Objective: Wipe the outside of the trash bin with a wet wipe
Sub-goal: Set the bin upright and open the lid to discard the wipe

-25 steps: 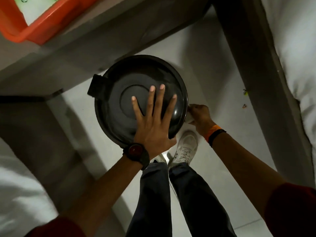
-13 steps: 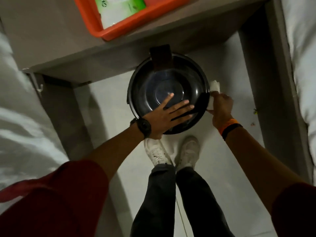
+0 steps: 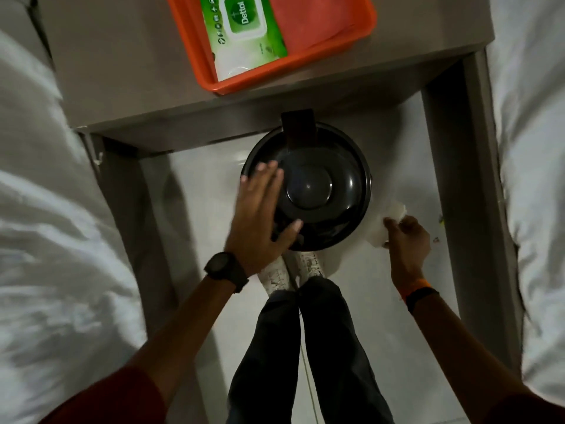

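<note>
Trash bin (image 3: 308, 191) lid under flat, spread left hand (image 3: 260, 218), right hand (image 3: 406, 240) pinching wet wipe (image 3: 386, 218) — Dettol pack (image 3: 244, 29) in orange tray (image 3: 360, 32)

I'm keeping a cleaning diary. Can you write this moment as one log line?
left hand: flat on trash bin lid | right hand: holds wet wipe beside bin

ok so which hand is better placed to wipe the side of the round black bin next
Right. The right hand holds the white wet wipe beside the round black bin; the left hand lies flat on its lid, holding nothing.
</note>
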Demonstrator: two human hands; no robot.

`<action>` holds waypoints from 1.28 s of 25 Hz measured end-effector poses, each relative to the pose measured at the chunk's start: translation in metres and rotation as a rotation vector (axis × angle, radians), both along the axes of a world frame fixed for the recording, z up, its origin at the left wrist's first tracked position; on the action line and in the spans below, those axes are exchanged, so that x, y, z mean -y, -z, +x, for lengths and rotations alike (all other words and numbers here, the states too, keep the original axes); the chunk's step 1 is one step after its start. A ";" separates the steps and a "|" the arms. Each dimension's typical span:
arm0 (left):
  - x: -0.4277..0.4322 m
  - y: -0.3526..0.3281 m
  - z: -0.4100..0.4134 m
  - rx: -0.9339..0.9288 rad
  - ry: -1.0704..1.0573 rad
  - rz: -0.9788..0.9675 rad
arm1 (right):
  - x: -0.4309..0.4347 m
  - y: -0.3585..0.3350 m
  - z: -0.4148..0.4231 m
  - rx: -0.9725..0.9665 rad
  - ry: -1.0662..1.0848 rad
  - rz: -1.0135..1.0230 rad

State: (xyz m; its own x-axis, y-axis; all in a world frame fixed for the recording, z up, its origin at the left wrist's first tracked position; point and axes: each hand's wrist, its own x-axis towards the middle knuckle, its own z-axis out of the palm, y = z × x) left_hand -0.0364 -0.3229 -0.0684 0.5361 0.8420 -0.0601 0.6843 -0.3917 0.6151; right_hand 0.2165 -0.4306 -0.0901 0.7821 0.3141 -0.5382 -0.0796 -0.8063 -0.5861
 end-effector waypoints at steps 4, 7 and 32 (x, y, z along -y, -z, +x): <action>-0.028 -0.042 -0.029 0.098 -0.215 0.052 | 0.009 -0.031 -0.026 -0.252 0.075 0.215; -0.047 -0.059 -0.031 0.175 -0.350 0.039 | -0.007 -0.034 -0.045 -0.362 0.342 0.222; -0.108 -0.081 -0.006 0.432 -0.474 0.100 | -0.100 0.038 -0.039 0.010 -0.332 -0.049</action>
State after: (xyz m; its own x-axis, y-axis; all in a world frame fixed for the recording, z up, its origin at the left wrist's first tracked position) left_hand -0.0423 -0.2150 0.0128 0.0630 0.9837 0.1685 0.4962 -0.1774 0.8499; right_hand 0.1772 -0.3308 -0.1285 0.6469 0.5266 -0.5516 0.1975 -0.8143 -0.5458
